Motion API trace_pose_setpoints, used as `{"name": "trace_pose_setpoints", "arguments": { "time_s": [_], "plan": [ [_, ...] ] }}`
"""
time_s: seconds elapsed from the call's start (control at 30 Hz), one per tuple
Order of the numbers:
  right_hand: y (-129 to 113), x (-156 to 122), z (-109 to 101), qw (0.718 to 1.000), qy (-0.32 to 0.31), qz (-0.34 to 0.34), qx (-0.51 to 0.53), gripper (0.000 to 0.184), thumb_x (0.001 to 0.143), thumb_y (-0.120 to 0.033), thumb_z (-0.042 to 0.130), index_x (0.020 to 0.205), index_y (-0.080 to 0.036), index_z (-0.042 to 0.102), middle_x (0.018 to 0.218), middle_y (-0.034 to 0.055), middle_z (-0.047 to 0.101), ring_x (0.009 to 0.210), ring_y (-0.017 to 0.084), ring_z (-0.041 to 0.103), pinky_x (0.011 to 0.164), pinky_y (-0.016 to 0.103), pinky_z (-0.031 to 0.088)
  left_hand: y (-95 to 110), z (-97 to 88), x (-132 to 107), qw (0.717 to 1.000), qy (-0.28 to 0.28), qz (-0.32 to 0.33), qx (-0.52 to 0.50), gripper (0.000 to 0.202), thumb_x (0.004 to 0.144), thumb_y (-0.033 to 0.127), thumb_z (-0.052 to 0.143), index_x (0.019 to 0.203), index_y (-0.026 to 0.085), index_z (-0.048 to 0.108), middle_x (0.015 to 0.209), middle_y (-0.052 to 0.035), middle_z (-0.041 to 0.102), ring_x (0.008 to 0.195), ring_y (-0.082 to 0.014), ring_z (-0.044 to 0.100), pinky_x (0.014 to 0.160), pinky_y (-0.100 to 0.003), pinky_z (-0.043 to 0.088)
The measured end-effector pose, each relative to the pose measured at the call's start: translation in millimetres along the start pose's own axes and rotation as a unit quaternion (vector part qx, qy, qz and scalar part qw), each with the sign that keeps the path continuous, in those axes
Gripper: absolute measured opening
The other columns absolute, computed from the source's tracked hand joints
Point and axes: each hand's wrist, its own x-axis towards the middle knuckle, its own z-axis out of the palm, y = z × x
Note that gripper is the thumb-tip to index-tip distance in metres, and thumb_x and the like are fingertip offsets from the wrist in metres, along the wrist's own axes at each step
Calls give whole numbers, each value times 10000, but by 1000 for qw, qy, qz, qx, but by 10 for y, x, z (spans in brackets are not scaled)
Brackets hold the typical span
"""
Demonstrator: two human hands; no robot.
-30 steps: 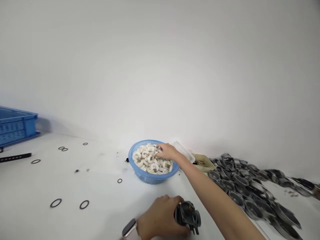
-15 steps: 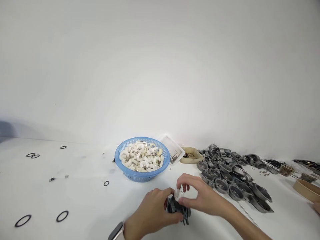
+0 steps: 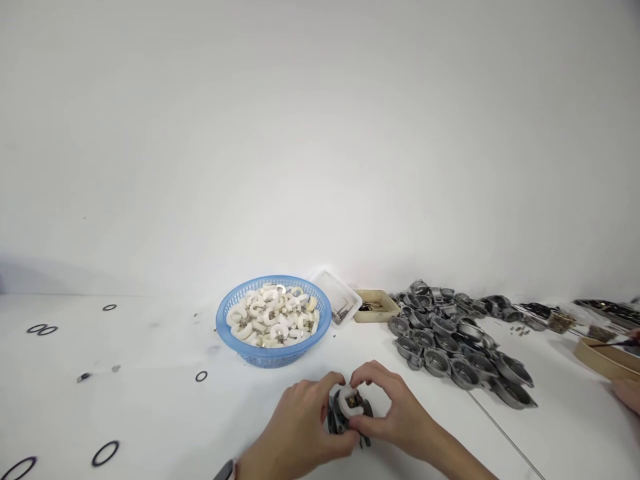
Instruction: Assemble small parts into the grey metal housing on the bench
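My left hand (image 3: 305, 423) is closed around the left side of a dark grey metal housing (image 3: 336, 419) low in the view, near the front of the table. Between the thumb and fingers of my right hand (image 3: 393, 407) is a white plastic ring (image 3: 345, 402) with a brass-coloured metal piece in its middle. The ring lies against the top of the housing; whether it sits fully inside, I cannot tell. My fingers hide parts of both.
A blue basket (image 3: 274, 357) holds many white rings. Behind it are a white tray (image 3: 345, 297) and a beige tray (image 3: 387, 308). Grey housings (image 3: 465, 373) pile at right. Black rings (image 3: 105, 453) lie at left. Another person's hand (image 3: 627, 393) is beside a tan container (image 3: 600, 360).
My right hand has brought the white ring down onto the housing and turned it so its metal middle faces up. The whole view has shifted slightly.
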Motion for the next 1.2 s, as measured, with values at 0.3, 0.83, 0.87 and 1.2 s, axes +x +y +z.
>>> {"name": "trace_pose_setpoints", "arguments": {
  "time_s": [0.3, 0.83, 0.87, 1.2],
  "plan": [
    [15, -28, 17, 1000, -9, -1, 2, 358, 692, -194, 790, 1026, -273, 685, 1012, 12, 684, 983, 232, 615, 884, 342, 510, 10, -8, -2, 1000, -14, 1, -5, 362, 744, 408, 763, 1090, 330, 692, 655, 69, 504, 666, -166, 508, 624, -260, 313],
    [777, 1179, -372, 925, -24, -82, -371, 221, 933, -222, 574, 1088, -234, 732, 1123, 77, 707, 1107, 282, 599, 972, 423, 464, -95, 139, 79, 996, -15, 22, 88, 378, 862, 514, 667, 1188, 328, 710, 834, -31, 763, 779, -280, 715, 682, -299, 465],
    [800, 1239, -319, 917, -27, -88, -388, 221, 918, -206, 586, 1073, -228, 741, 1135, 89, 698, 1132, 294, 583, 981, 434, 451, -108, 152, 89, 995, -20, 24, 94, 387, 866, 522, 661, 1197, 326, 705, 866, -42, 775, 805, -294, 728, 689, -304, 479],
    [895, 1389, -50, 870, -6, -103, -482, 210, 930, -257, 590, 1037, -220, 767, 1248, 125, 644, 1213, 331, 508, 1014, 500, 350, -154, 198, 125, 991, -49, 36, 117, 435, 915, 587, 615, 1229, 293, 680, 947, -88, 789, 873, -369, 756, 726, -371, 539]
  ]
}}
